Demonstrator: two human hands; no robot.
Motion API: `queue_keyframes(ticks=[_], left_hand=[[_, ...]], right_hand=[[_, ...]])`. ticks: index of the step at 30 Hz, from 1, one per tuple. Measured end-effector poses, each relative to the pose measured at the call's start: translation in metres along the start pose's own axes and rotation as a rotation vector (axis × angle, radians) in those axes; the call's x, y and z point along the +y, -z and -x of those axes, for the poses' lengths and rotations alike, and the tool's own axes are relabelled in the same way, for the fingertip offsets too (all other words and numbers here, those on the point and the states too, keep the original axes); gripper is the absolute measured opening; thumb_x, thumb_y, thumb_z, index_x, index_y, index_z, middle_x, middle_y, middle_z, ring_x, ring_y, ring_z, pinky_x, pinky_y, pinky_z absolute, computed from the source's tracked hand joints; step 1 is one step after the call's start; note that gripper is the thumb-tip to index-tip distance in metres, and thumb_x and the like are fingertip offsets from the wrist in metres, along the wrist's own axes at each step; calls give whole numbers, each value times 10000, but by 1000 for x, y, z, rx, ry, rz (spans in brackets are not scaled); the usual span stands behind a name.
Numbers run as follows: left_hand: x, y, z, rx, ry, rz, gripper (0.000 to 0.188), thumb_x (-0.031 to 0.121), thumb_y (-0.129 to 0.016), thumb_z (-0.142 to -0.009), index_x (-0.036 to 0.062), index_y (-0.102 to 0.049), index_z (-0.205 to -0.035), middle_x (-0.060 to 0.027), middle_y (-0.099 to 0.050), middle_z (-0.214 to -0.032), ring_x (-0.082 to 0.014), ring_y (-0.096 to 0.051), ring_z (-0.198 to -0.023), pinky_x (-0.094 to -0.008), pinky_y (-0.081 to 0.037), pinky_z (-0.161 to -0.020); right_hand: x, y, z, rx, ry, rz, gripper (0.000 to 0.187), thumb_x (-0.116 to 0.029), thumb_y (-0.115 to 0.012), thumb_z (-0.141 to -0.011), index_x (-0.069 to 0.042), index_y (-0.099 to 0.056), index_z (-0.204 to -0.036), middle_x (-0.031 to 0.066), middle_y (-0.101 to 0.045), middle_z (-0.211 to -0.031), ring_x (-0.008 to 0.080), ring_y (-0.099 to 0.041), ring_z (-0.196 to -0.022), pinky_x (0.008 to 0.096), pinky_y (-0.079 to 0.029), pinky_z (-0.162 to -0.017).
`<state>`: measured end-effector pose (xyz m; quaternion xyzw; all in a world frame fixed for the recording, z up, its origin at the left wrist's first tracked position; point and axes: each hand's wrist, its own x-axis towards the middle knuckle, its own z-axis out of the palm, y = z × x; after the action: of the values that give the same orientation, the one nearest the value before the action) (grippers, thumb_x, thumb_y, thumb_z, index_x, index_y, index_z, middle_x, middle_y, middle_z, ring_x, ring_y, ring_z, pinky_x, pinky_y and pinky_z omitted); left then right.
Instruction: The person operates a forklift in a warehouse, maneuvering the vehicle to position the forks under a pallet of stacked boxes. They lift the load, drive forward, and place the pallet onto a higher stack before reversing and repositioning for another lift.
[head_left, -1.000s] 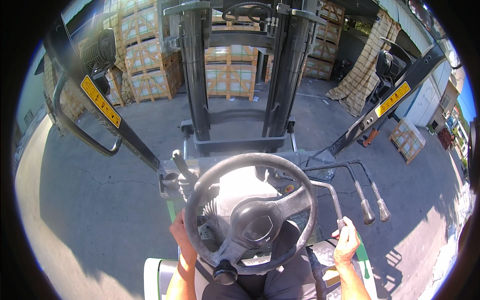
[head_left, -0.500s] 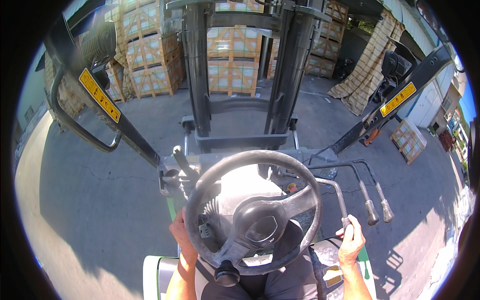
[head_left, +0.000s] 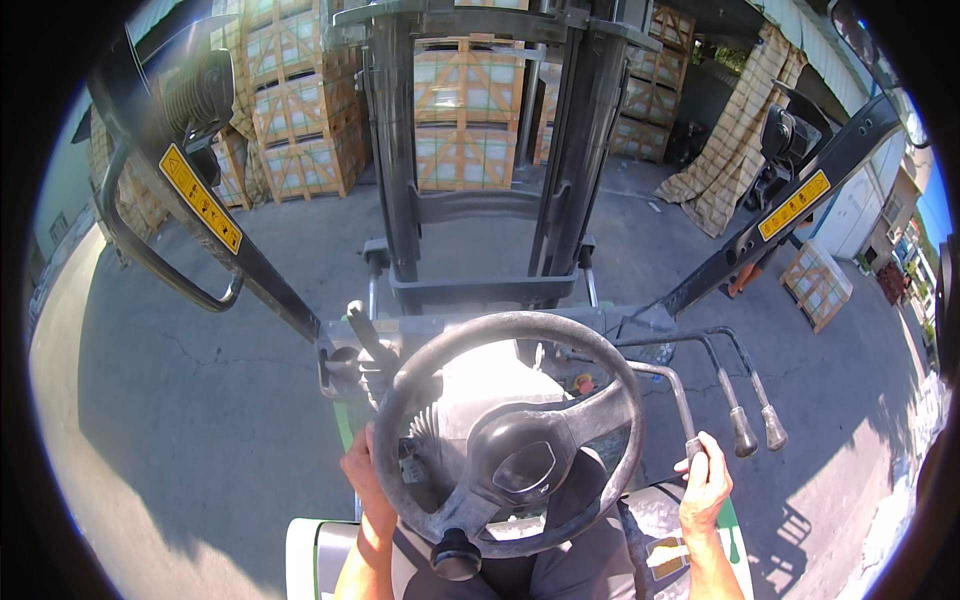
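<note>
The left hand (head_left: 368,480) has its fingers hidden behind the wheel (head_left: 512,460), so how firmly they close cannot be told; the right hand (head_left: 707,487) covers the lower end of its lever (head_left: 683,402); below both grips, the forearms (head_left: 712,568) are cut by the bottom edge; between the grips, the wheel hides a part of the legs (head_left: 588,572), and its small mark (head_left: 543,489) is unclear; ahead of the grips, the mast (head_left: 572,150) is cut by the top edge and hides some crates (head_left: 466,150) partly; beyond the right grip, a post (head_left: 728,252) covers most of another person (head_left: 743,277), too small for details; on its label (head_left: 794,205), the signs are too small to tell.
</note>
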<state>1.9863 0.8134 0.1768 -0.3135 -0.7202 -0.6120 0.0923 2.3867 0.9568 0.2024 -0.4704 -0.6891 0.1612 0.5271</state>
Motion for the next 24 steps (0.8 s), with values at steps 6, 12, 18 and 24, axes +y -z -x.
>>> queue_keyframes(ticks=[6, 12, 18, 24], left_hand=[[0, 0, 1, 6, 31, 36, 415, 300, -546, -1068, -26, -607, -819, -103, -467, -600, -127, -397, -624, -356, -393, -540], [-3, -1, 0, -8, 11, 34, 341, 250, -564, -1058, -11, -626, -847, -66, -465, -612, -80, -399, -660, -310, -390, -544], [-5, 0, 0, -17, -4, 22, 298, 222, -590, -1034, -19, -628, -862, -77, -434, -618, -77, -397, -666, -310, -399, -555], [-7, 3, -42, -220, 224, -13, 322, 213, -609, -985, -66, -603, -825, -133, -454, -627, -82, -404, -677, -347, -407, -560]], right_hand=[[-15, 4, -24, 56, 48, -99, 410, -180, -582, -1024, 7, -555, -1389, 162, -635, -1272, 213, -700, -824, 341, -565, -781], [-23, -9, -45, 14, 121, -108, 281, -101, -542, -1027, 19, -605, -1272, 125, -654, -1156, 179, -676, -762, 309, -549, -706], [-23, -14, -51, 86, 180, -143, 217, -5, -527, -1011, 34, -630, -1199, 131, -660, -1127, 179, -658, -701, 295, -563, -626], [-28, -14, -66, 79, 219, -127, 196, -1, -553, -1002, 37, -638, -1175, 144, -662, -1113, 182, -665, -717, 279, -569, -609]])
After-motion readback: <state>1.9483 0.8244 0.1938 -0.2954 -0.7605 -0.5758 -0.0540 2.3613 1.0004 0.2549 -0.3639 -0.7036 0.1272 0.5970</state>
